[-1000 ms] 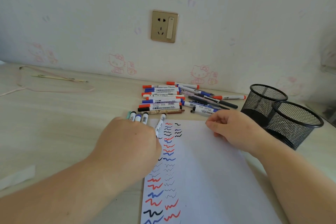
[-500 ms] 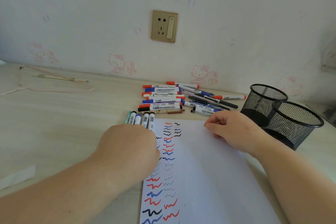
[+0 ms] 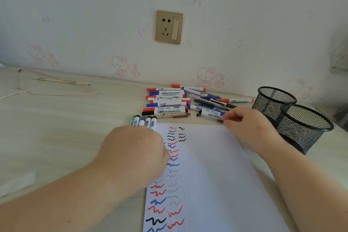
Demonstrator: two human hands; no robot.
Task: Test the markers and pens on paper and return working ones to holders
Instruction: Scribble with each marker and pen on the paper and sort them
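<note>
A bundle of markers [image 3: 145, 122] is sticking out past the left hand [image 3: 135, 149], whose fingers are clenched around it at the paper's [image 3: 216, 175] left edge, likely keeping tested ones together. The right hand [image 3: 248, 128] is pinching a black-capped marker [image 3: 209, 115] from the tabletop pile, beside two mesh holders [image 3: 305, 128].

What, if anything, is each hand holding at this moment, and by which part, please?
The left hand grips a bunch of markers by their lower barrels, their ends poking out past the fingers. The right hand pinches a dark pen near one end.
</note>
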